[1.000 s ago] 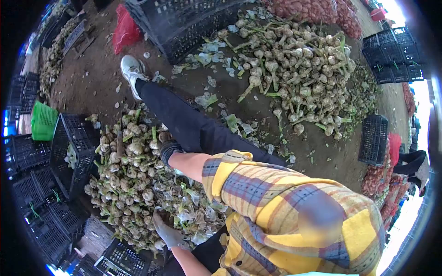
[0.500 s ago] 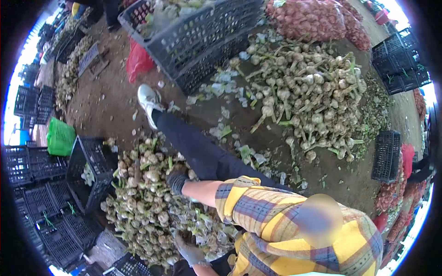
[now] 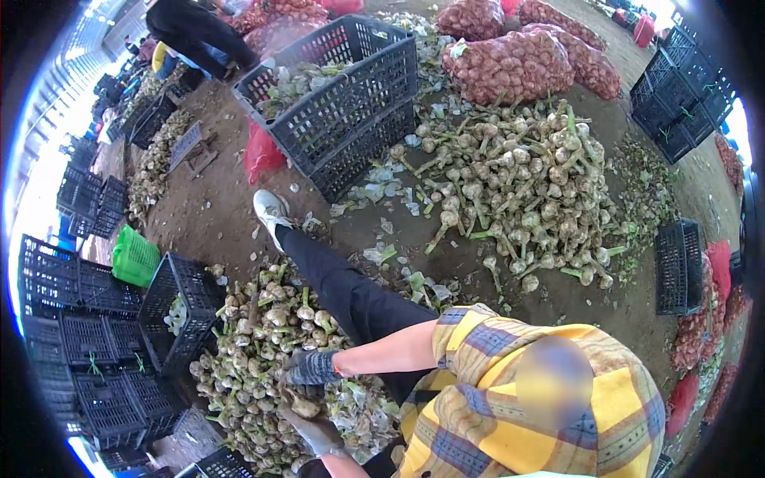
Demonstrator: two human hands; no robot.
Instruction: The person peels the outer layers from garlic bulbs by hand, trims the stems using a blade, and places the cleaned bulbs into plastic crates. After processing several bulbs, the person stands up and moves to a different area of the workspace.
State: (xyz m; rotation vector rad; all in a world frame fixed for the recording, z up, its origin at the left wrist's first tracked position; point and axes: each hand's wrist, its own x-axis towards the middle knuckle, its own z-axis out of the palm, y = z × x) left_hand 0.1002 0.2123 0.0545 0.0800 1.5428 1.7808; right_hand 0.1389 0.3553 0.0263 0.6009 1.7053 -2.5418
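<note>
My right hand (image 3: pixel 313 368), in a dark grey knitted glove, reaches over a heap of garlic (image 3: pixel 259 382). Its fingers are curled, and what they grip is hidden. Just below, my left hand (image 3: pixel 320 434), in a pale glove, is closed around a dirty garlic bulb (image 3: pixel 304 405). Both hands are close together, near the bulb. The heap has whole bulbs with cut green stalks. Loose papery skins (image 3: pixel 362 410) lie on the side of the heap nearer my body.
A black crate (image 3: pixel 179 315) and a green basket (image 3: pixel 135 256) stand beyond the heap. Another garlic pile (image 3: pixel 526 191) lies past my outstretched leg (image 3: pixel 343 283). A large crate of skins (image 3: pixel 343 103), net sacks (image 3: pixel 514 64) and another person (image 3: pixel 195 32) are farther off.
My right hand has moved from the far side of the heap to beside my left hand. My left hand has shifted slightly, and the view has tilted, showing more background.
</note>
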